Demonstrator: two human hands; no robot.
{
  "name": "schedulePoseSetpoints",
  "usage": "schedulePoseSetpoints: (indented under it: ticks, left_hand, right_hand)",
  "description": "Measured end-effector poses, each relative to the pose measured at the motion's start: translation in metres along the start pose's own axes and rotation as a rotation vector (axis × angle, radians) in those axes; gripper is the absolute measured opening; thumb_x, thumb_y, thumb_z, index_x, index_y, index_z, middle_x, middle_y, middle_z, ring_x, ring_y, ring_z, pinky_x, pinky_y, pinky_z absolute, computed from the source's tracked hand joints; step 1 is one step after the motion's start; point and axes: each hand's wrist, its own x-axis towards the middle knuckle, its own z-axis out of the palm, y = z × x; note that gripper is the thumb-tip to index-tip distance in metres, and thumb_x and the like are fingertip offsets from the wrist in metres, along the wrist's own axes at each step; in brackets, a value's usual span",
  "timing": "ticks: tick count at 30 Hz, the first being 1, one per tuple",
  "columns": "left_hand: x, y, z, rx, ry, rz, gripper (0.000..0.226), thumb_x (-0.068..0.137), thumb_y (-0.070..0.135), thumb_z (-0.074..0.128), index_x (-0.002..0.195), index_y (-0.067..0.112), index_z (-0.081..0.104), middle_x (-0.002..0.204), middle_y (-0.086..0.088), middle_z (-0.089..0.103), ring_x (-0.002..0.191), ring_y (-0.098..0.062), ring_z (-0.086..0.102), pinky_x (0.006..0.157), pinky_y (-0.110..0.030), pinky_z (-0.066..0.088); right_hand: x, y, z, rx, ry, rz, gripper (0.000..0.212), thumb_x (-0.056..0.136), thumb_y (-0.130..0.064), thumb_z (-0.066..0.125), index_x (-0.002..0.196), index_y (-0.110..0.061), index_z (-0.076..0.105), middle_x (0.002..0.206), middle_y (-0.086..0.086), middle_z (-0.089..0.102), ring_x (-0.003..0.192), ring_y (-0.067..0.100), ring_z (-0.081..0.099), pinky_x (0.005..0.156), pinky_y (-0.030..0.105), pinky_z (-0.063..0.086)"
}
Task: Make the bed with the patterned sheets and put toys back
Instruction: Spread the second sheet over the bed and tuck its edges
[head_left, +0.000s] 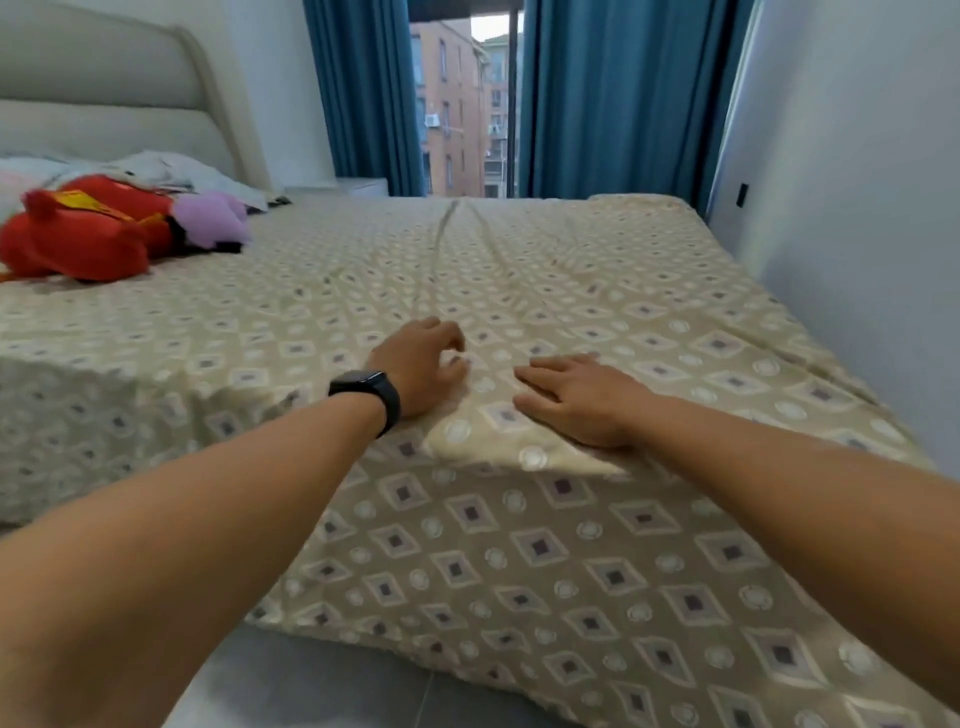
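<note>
Hands smoothing sheet (571, 291): left hand (423, 364) is curling, fingertips bunching cloth; right hand (576, 397) is pressing flat. Risk: uneven push is dragging ridges toward toys (88, 234).

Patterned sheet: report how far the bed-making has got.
Done: the patterned sheet is spread over the mattress and hangs over the near edge. In hand: the left hand, fingers curled, and the flat right hand rest on it by a raised fold, with long creases running toward the window. Left: the red plush toy and purple plush toy lie near the headboard, beside loose bedding.
</note>
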Motion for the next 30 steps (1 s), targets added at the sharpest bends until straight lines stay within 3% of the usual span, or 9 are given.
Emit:
schedulePoseSetpoints:
  ticks: [7, 12, 18, 21, 23, 25, 27, 28, 30]
  left_hand:
    - [0.06, 0.044, 0.053, -0.068, -0.252, 0.127, 0.041, 0.104, 0.044, 0.039, 0.143, 0.037, 0.047, 0.145, 0.005, 0.05, 0.131, -0.02, 0.048, 0.108, -0.04, 0.04]
    - [0.048, 0.042, 0.058, 0.083, -0.417, 0.127, 0.07, 0.091, 0.074, 0.004, 0.157, 0.05, 0.001, 0.167, 0.016, -0.003, 0.155, -0.008, -0.005, 0.126, -0.039, -0.003]
    - [0.042, 0.061, 0.057, 0.114, -0.534, -0.026, 0.084, 0.08, 0.091, 0.003, 0.149, 0.053, -0.026, 0.157, 0.019, -0.037, 0.145, -0.009, -0.037, 0.123, -0.045, -0.015]
    - [0.031, 0.081, 0.057, 0.128, -0.732, -0.17, 0.099, 0.076, 0.097, 0.011, 0.145, 0.044, -0.038, 0.153, 0.011, -0.047, 0.142, -0.017, -0.044, 0.121, -0.049, -0.019]
    - [0.036, 0.105, 0.035, 0.108, -0.923, -0.23, 0.111, 0.075, 0.097, 0.025, 0.145, 0.04, -0.04, 0.153, 0.001, -0.047, 0.143, -0.025, -0.042, 0.121, -0.051, -0.018]
    - [0.043, 0.135, -0.015, 0.202, -1.282, -0.164, 0.123, 0.076, 0.085, 0.053, 0.15, 0.038, -0.033, 0.157, -0.008, -0.041, 0.148, -0.032, -0.032, 0.122, -0.054, -0.01]
    - [0.058, 0.165, -0.068, 0.235, -1.559, -0.145, 0.111, 0.085, 0.065, 0.065, 0.158, 0.038, -0.013, 0.166, -0.006, -0.023, 0.153, -0.033, -0.018, 0.123, -0.06, 0.003]
    - [0.068, 0.179, -0.085, 0.187, -1.617, -0.18, 0.099, 0.089, 0.062, 0.062, 0.159, 0.039, -0.004, 0.169, -0.003, -0.012, 0.155, -0.031, -0.011, 0.122, -0.06, 0.01]
    - [0.104, 0.219, -0.143, -0.035, -1.526, -0.332, 0.081, 0.093, 0.06, 0.055, 0.158, 0.045, 0.009, 0.169, 0.0, 0.01, 0.155, -0.028, 0.012, 0.12, -0.056, 0.024]
  right_hand:
    - [0.059, 0.057, 0.007, 0.018, 0.052, 0.055, 0.061, 0.102, -0.062, 0.019, 0.158, -0.038, 0.026, 0.165, -0.005, 0.024, 0.152, 0.022, 0.022, 0.123, 0.044, 0.017]
    - [0.069, 0.097, 0.018, 0.026, 0.079, 0.281, 0.07, 0.098, -0.066, 0.011, 0.161, -0.036, 0.006, 0.17, -0.006, 0.002, 0.156, 0.022, 0.003, 0.125, 0.049, 0.001]
    - [0.056, 0.092, 0.025, 0.128, 0.159, 0.327, 0.075, 0.097, -0.067, 0.01, 0.161, -0.032, -0.008, 0.17, -0.005, -0.007, 0.156, 0.019, -0.01, 0.124, 0.046, -0.009]
    - [0.029, 0.087, 0.02, 0.172, -0.011, 0.294, 0.081, 0.097, -0.072, 0.01, 0.159, -0.029, -0.017, 0.165, -0.006, -0.025, 0.152, 0.016, -0.025, 0.124, 0.044, -0.014]
    - [0.009, 0.09, -0.016, 0.172, -0.261, 0.262, 0.087, 0.095, -0.074, 0.017, 0.158, -0.026, -0.02, 0.164, -0.005, -0.029, 0.152, 0.018, -0.025, 0.125, 0.045, -0.011]
    - [-0.011, 0.095, -0.075, 0.159, -0.661, 0.262, 0.092, 0.093, -0.067, 0.041, 0.163, -0.021, 0.002, 0.17, 0.004, -0.002, 0.156, 0.027, 0.008, 0.125, 0.046, 0.013]
    - [-0.024, 0.099, -0.141, 0.138, -0.978, 0.267, 0.075, 0.09, -0.055, 0.058, 0.151, -0.014, 0.04, 0.156, 0.009, 0.041, 0.134, 0.03, 0.049, 0.109, 0.044, 0.041]
    - [-0.03, 0.103, -0.165, 0.156, -1.021, 0.27, 0.067, 0.09, -0.051, 0.061, 0.143, -0.012, 0.049, 0.147, 0.009, 0.051, 0.125, 0.029, 0.057, 0.103, 0.041, 0.047]
    - [-0.041, 0.116, -0.249, 0.216, -1.014, 0.292, 0.062, 0.092, -0.044, 0.061, 0.146, -0.015, 0.048, 0.147, 0.008, 0.051, 0.124, 0.027, 0.057, 0.101, 0.039, 0.049]
